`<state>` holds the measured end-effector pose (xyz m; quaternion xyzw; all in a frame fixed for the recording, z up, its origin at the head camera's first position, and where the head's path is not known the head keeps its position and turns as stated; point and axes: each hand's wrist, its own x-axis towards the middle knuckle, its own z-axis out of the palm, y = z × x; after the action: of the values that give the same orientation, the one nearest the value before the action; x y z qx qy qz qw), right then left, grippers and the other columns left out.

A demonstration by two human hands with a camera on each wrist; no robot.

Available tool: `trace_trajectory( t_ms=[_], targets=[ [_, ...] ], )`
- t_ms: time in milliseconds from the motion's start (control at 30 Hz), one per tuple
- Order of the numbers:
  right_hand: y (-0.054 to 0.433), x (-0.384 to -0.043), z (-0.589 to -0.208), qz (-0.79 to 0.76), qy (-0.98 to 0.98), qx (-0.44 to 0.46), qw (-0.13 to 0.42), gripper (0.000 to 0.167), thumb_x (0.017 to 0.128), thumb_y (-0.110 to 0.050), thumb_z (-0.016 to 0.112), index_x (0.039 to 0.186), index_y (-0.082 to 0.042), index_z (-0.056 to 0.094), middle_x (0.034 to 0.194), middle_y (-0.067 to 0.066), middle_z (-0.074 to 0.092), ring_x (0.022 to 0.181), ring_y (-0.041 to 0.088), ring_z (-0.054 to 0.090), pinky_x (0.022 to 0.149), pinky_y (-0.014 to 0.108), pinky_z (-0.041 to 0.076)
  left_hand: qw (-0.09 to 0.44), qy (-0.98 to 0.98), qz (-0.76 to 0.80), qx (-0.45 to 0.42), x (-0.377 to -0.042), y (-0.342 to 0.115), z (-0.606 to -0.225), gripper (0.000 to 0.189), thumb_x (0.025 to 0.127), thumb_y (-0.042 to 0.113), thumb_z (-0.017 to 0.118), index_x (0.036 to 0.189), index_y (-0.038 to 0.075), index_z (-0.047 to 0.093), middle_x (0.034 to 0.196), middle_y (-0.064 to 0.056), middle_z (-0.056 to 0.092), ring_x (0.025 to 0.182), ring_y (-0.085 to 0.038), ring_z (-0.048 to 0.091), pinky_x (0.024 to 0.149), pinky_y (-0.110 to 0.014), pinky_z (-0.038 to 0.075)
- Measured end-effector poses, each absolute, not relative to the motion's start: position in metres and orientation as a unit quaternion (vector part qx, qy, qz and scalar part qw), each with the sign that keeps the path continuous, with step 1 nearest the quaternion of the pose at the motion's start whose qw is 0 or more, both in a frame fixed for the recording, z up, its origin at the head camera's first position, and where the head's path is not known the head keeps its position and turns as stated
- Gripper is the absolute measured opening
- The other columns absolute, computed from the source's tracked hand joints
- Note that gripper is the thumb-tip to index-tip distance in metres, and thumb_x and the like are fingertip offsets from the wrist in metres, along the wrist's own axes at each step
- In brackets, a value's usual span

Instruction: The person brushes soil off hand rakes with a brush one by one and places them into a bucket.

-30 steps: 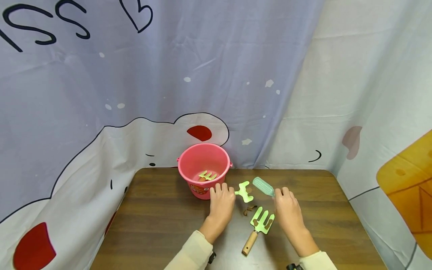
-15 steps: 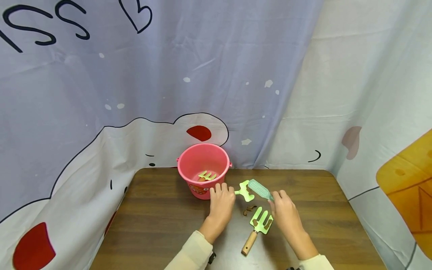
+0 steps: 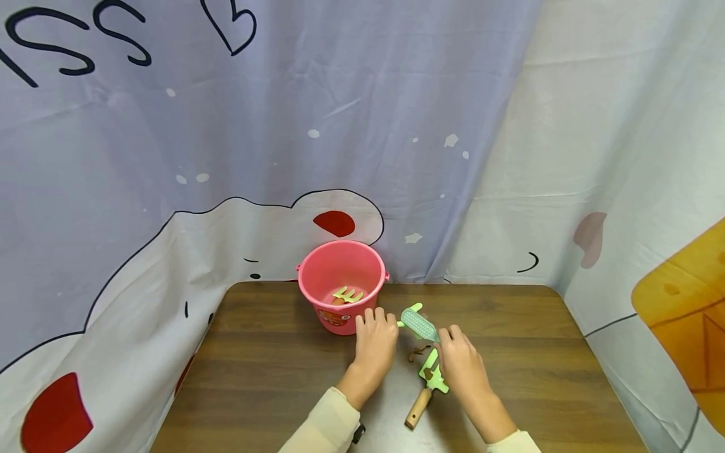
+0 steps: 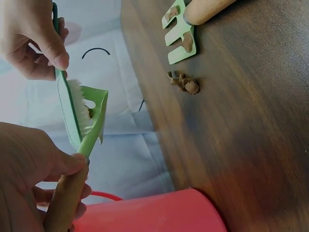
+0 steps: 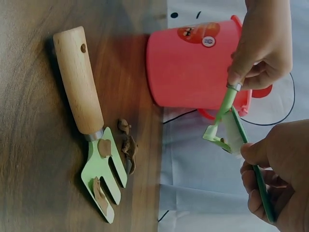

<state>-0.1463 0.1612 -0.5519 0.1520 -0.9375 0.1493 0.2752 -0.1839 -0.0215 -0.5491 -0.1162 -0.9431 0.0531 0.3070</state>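
My left hand [image 3: 375, 346] grips the wooden handle of a small green hand rake [image 4: 100, 104], held above the table beside the bucket. In my right hand [image 3: 461, 365] is a green brush [image 3: 419, 324], pinched by its handle. Its white bristles [image 4: 79, 106] press against the rake's head, as the left wrist view shows. From the head view, the brush covers much of the rake's head. Below my right hand a green hand fork [image 5: 99, 169] with a wooden handle lies on the table, brown clumps stuck to it. Loose brown clumps [image 5: 129, 147] lie near its prongs.
A pink bucket [image 3: 324, 309] stands just beyond my left hand, near the table's back edge. Inside it lies another green pronged tool [image 3: 350, 295]. The wooden table [image 3: 266, 371] ends at a printed curtain [image 3: 340, 126].
My right hand has moved left and slightly towards me, bringing the brush from beside the rake onto its head. My left hand has shifted only slightly; the fork on the table stays put.
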Motion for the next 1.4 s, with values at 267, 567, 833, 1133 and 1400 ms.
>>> trace_trajectory(
  t_ms=[267, 567, 833, 1133, 1400],
  targets=[
    [0.167, -0.151, -0.555, 0.130, -0.939, 0.142, 0.286, 0.030, 0.077, -0.001, 0.087, 0.097, 0.004, 0.065, 0.090, 0.015, 0.060, 0.071, 0.030, 0.062, 0.055, 0.042, 0.057, 0.299, -0.945, 0.055, -0.119, -0.183, -0.022, -0.550, 0.006, 0.087, 0.012, 0.069, 0.082, 0.014, 0.071, 0.081, -0.005, 0.060, 0.080, -0.025, 0.054, 0.067, -0.039, 0.038],
    [0.170, -0.155, -0.555, 0.114, -0.932, 0.149, 0.311, 0.032, 0.073, 0.000, 0.089, 0.092, 0.005, 0.064, 0.086, 0.015, 0.059, 0.067, 0.029, 0.061, 0.057, 0.041, 0.056, 0.284, -0.950, 0.050, -0.116, -0.183, -0.022, -0.550, 0.007, 0.088, 0.013, 0.070, 0.083, 0.016, 0.073, 0.082, -0.005, 0.061, 0.081, -0.026, 0.055, 0.068, -0.040, 0.039],
    [0.174, -0.156, -0.552, 0.120, -0.929, 0.137, 0.323, 0.032, 0.071, 0.000, 0.089, 0.090, 0.005, 0.063, 0.083, 0.015, 0.057, 0.065, 0.031, 0.059, 0.057, 0.044, 0.055, 0.277, -0.952, 0.048, -0.117, -0.183, -0.023, -0.551, 0.006, 0.088, 0.014, 0.071, 0.082, 0.016, 0.074, 0.082, -0.006, 0.061, 0.081, -0.026, 0.055, 0.068, -0.041, 0.039],
    [0.182, -0.158, -0.551, 0.128, -0.931, 0.125, 0.318, 0.029, 0.075, -0.001, 0.085, 0.092, 0.006, 0.064, 0.084, 0.016, 0.057, 0.069, 0.035, 0.062, 0.057, 0.048, 0.056, 0.279, -0.953, 0.047, -0.109, -0.183, -0.025, -0.551, 0.008, 0.088, 0.014, 0.070, 0.081, 0.016, 0.073, 0.081, -0.006, 0.061, 0.080, -0.026, 0.055, 0.068, -0.040, 0.040],
    [0.200, -0.159, -0.542, 0.145, -0.935, 0.099, 0.307, 0.027, 0.078, 0.004, 0.083, 0.097, 0.007, 0.064, 0.086, 0.017, 0.058, 0.073, 0.037, 0.064, 0.059, 0.049, 0.058, 0.300, -0.948, 0.053, -0.094, -0.185, -0.033, -0.550, 0.010, 0.087, 0.011, 0.069, 0.077, 0.014, 0.071, 0.079, -0.006, 0.061, 0.079, -0.027, 0.056, 0.068, -0.040, 0.039]
  ],
)
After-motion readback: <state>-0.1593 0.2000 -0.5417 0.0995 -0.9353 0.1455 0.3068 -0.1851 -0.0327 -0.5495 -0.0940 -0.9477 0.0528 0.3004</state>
